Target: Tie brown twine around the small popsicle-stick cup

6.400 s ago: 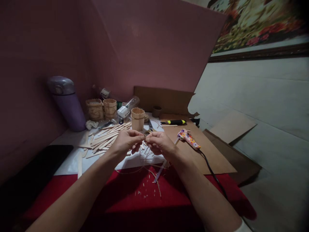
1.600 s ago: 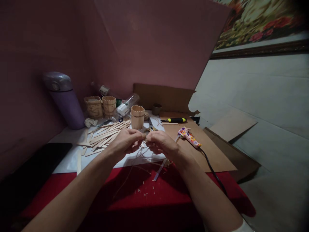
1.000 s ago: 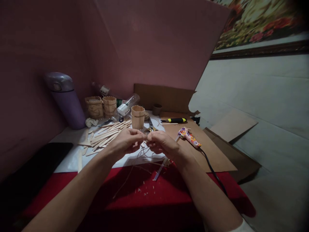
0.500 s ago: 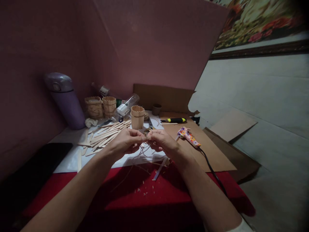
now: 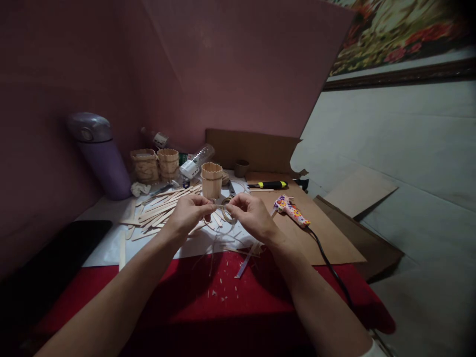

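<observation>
Over the white paper, my left hand [image 5: 194, 210] and my right hand [image 5: 248, 212] face each other with a small gap between them. Both pinch a thin strand of twine [image 5: 219, 206], which runs across the gap, and loose ends hang below. A round roll [image 5: 228, 214] shows behind the twine, beside my right fingertips. Just beyond the hands stands a cup of wooden sticks [image 5: 211, 182]. Loose wooden sticks [image 5: 163, 210] lie spread to the left of my left hand.
A purple bottle [image 5: 102, 158], two more stick cups [image 5: 156, 166] and plastic bottles [image 5: 197, 161] stand or lie behind. On the right, cardboard [image 5: 320, 238] carries a utility knife [image 5: 271, 185] and a patterned glue gun [image 5: 292, 212]. A dark slab [image 5: 63, 263] is at left.
My hands have drawn apart, the left one moving a little left. The twine between them and the round roll behind now show more clearly, and the hanging ends have shifted.
</observation>
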Demonstrator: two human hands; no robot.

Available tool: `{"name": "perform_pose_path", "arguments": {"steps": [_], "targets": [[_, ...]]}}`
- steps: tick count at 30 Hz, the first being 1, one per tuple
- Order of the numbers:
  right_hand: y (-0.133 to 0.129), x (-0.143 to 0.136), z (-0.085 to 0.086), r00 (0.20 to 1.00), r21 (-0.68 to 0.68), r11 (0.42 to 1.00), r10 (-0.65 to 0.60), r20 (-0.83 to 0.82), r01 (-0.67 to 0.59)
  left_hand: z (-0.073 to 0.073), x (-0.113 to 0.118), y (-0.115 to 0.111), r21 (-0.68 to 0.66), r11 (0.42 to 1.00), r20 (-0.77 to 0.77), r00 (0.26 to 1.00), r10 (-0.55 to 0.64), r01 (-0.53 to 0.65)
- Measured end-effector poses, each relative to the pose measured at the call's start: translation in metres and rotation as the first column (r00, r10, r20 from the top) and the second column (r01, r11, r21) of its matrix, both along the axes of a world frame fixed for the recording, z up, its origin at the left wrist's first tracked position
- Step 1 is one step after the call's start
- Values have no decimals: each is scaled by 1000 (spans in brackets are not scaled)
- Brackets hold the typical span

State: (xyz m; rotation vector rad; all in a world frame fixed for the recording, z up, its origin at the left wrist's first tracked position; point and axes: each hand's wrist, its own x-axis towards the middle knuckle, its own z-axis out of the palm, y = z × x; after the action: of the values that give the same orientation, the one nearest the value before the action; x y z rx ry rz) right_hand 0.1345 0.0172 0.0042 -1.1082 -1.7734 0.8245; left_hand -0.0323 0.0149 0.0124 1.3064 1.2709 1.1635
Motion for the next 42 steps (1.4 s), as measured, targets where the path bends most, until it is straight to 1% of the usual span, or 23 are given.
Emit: {"name": "perform_pose_path", "arguments": {"steps": [3, 7, 11, 16, 18, 19, 20, 21, 22, 24, 25, 27, 31, 33, 34, 35, 36, 37, 38, 39, 40, 41, 42], "targets": [[-3, -4, 0, 979, -156, 969, 173, -112, -189, 0, -1, 0, -3, 1000, 56, 998, -1, 1], [-7, -8, 1, 946, -294, 902, 277, -171, -317, 1, 0, -2, -127, 991, 211, 977, -20, 48], [-8, -9, -1, 936, -329, 876, 328, -129, -352, 0, -2, -1, -131, 987, 325, 945, -43, 90], [-2, -8, -10, 936, -281, 913, 337, 104, -298, -1, -6, 1, -65, 974, 496, 854, -155, 215], [1, -4, -11, 942, -209, 957, 246, 229, -199, 0, -6, 0, -79, 962, 517, 836, -185, 262], [3, -1, -9, 942, -161, 981, 154, 298, -109, 1, -5, 0, -92, 956, 516, 834, -193, 278], [4, 2, -7, 931, -93, 996, 21, 365, 14, 1, -4, -1, -106, 952, 508, 839, -195, 286], [4, 5, -4, 886, -17, 988, -128, 445, 152, 2, -4, -1, -120, 951, 492, 849, -191, 284], [5, 9, 0, 810, 87, 956, -283, 514, 280, 2, -3, -1, -133, 953, 470, 864, -181, 271], [5, 15, 6, 648, 256, 862, -500, 575, 439, 2, -2, -2, -151, 961, 415, 897, -150, 231], [5, 18, 9, 579, 317, 814, -573, 580, 487, 2, -2, -2, -154, 966, 388, 912, -136, 209], [5, 23, 11, 497, 392, 745, -657, 566, 539, 1, -1, -2, -151, 972, 342, 932, -120, 181], [7, 29, 11, 464, 493, 661, -749, 473, 566, 0, 0, -3, -138, 977, 247, 961, -126, 164], [8, 28, 11, 503, 535, 632, -773, 386, 561, -1, 0, -3, -125, 984, 195, 975, -104, 130], [7, 27, 11, 559, 540, 636, -762, 328, 551, -2, 0, -3, -118, 985, 182, 978, -103, 125], [7, 24, 10, 640, 527, 662, -723, 260, 533, -2, 0, -3, -111, 984, 180, 977, -115, 137], [6, 20, 10, 735, 493, 712, -650, 193, 500, -3, 0, -4, -103, 981, 189, 972, -142, 163], [4, 15, 9, 839, 435, 787, -531, 117, 437, -4, 0, -4, -97, 975, 204, 963, -178, 201], [2, 9, 8, 928, 333, 884, -367, 66, 327, -4, -1, -4, -88, 968, 220, 952, -212, 236], [0, 3, 6, 981, 188, 965, -192, 28, 184, -5, -1, -4, -79, 962, 232, 943, -239, 263], [-2, -2, 3, 999, 47, 998, -40, 3, 40, -5, -1, -5, -70, 958, 238, 937, -254, 277], [-4, -7, 1, 997, -51, 996, 75, -10, -76, -5, -1, -5, -62, 957, 237, 936, -262, 283], [-5, -10, -2, 992, -82, 988, 127, -21, -128, -5, -1, -6, -54, 958, 227, 938, -263, 281]]}}
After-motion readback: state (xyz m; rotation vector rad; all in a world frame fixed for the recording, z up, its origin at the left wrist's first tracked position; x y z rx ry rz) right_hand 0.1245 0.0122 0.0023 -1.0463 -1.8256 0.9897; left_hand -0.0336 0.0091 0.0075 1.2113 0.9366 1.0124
